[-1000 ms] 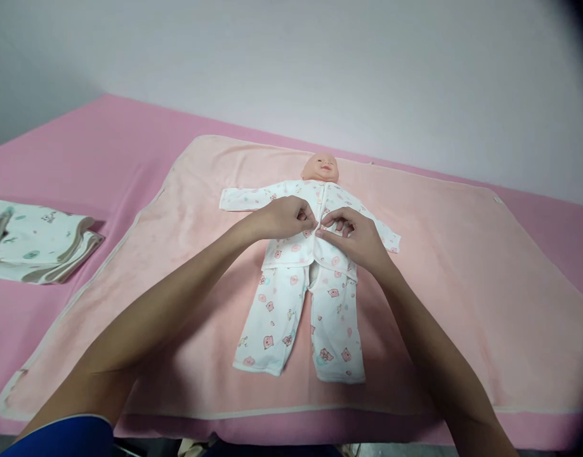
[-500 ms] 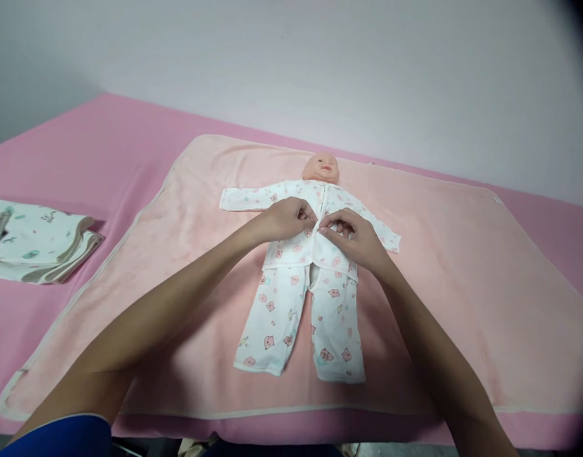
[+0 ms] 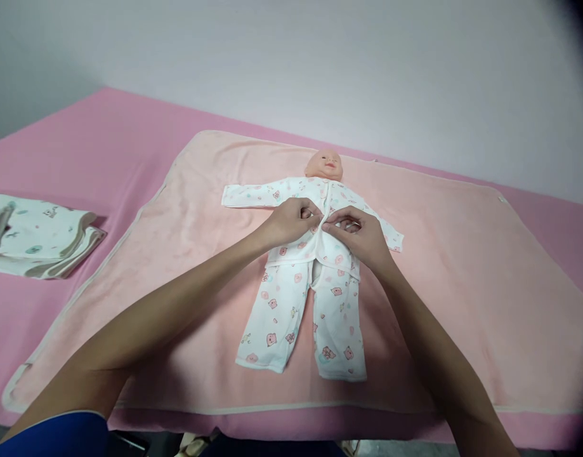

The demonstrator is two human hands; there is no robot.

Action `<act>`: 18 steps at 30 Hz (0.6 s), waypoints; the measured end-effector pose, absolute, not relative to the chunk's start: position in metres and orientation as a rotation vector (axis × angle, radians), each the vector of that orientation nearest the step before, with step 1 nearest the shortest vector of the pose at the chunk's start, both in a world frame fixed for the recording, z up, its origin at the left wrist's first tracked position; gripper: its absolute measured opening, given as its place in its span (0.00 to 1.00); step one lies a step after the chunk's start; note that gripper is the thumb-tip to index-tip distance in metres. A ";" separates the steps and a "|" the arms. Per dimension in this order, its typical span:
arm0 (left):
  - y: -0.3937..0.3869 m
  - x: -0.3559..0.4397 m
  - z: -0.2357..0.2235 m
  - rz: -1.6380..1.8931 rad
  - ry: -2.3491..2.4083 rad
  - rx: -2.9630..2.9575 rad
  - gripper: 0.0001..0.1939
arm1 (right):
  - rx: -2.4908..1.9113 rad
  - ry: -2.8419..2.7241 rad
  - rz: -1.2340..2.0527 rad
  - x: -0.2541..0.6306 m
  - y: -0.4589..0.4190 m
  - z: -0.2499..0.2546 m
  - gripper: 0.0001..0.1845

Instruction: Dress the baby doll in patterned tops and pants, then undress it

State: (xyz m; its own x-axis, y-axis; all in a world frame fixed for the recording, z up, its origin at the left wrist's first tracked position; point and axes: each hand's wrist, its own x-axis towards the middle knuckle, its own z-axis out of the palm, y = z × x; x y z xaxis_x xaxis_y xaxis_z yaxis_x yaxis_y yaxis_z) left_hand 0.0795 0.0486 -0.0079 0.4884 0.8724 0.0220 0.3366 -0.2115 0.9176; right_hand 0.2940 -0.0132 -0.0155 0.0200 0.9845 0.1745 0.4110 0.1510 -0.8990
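Observation:
A baby doll [image 3: 324,165] lies on its back on a peach blanket [image 3: 462,285], dressed in a white shirt [image 3: 301,190] and white trousers [image 3: 339,317] with pink prints. My left hand [image 3: 291,221] and my right hand [image 3: 358,233] meet at the shirt's front opening over the doll's belly. Both hands are closed, each pinching one edge of the shirt's front. The fingertips touch at the middle seam and hide the fastening there.
The blanket lies on a pink bed cover [image 3: 82,152] against a pale wall. A folded stack of white patterned cloth [image 3: 34,238] sits at the left on the pink cover. The blanket's front edge runs close to the bed's edge.
Both hands stay pinched at the shirt's front and their fingertips have drawn slightly closer together. The view has tilted down a little.

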 end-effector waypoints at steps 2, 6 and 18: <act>0.049 0.079 -0.007 0.697 1.016 1.768 0.04 | -1.378 -1.544 0.837 0.298 -0.011 -0.014 0.15; 0.051 0.078 -0.006 0.688 0.997 1.749 0.06 | -1.395 -1.514 0.821 0.301 -0.010 -0.015 0.17; 0.049 0.081 -0.006 0.707 0.967 1.714 0.12 | -1.376 -1.511 0.682 0.291 -0.008 -0.022 0.15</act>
